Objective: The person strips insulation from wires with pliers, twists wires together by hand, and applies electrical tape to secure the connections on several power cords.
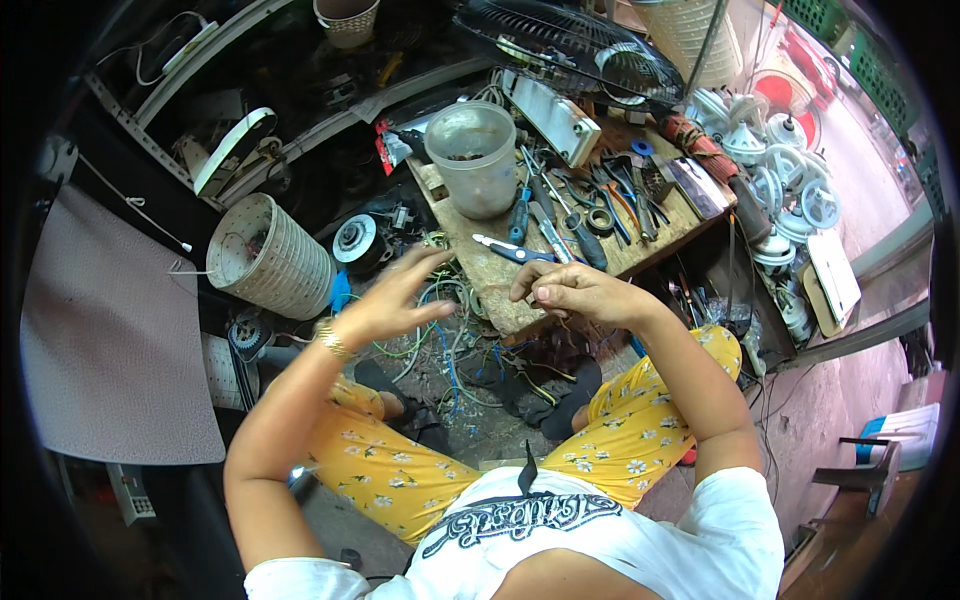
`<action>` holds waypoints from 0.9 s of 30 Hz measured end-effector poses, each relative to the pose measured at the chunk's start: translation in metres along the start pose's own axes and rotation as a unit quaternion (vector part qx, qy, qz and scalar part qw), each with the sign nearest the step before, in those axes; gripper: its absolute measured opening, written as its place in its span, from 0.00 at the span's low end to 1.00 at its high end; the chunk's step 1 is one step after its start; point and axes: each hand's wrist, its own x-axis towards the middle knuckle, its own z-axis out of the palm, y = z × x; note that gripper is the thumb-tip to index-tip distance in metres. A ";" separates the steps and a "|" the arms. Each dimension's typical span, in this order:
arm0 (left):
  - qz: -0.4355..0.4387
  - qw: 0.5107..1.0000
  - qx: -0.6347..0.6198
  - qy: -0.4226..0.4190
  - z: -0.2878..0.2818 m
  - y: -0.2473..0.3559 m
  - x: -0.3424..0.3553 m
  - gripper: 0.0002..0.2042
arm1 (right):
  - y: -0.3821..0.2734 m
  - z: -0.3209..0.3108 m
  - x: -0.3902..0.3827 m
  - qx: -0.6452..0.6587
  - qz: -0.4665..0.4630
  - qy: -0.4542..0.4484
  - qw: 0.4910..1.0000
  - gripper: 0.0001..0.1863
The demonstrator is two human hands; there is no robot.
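My left hand (392,300) is raised over the wire-strewn floor, fingers stretched and thumb apart, with nothing in it; the fingertips are slightly blurred. At the near edge of the wooden bench (515,305), my right hand (590,292) has its fingers curled in and thumb pressed against them. Whatever it may pinch is hidden or too small to name. Just beyond it lie a utility knife (510,248) and screwdrivers, one with a blue handle (519,215) and another with a dark blue handle (588,246). A cloudy plastic bucket (470,165) stands on the bench's left part.
Orange-handled pliers (622,205) and a tape roll (600,220) crowd the bench, with a black fan (570,50) behind. A white basket (268,255) leans at left beside a motor part (357,240). Loose wires (450,300) litter the floor. White plastic fan parts (790,180) pile up at right.
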 end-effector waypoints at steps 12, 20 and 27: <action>-0.099 0.746 -0.637 -0.168 0.055 0.034 0.014 0.14 | 0.002 -0.055 -0.033 0.179 -0.051 0.351 0.918 0.17; -0.046 0.680 -0.718 -0.144 0.047 0.040 0.030 0.22 | -0.019 -0.045 -0.021 0.016 -0.128 0.347 0.929 0.12; 0.038 0.521 -0.853 -0.023 0.048 0.067 0.047 0.25 | -0.045 0.027 0.015 -0.256 -0.162 0.274 0.913 0.06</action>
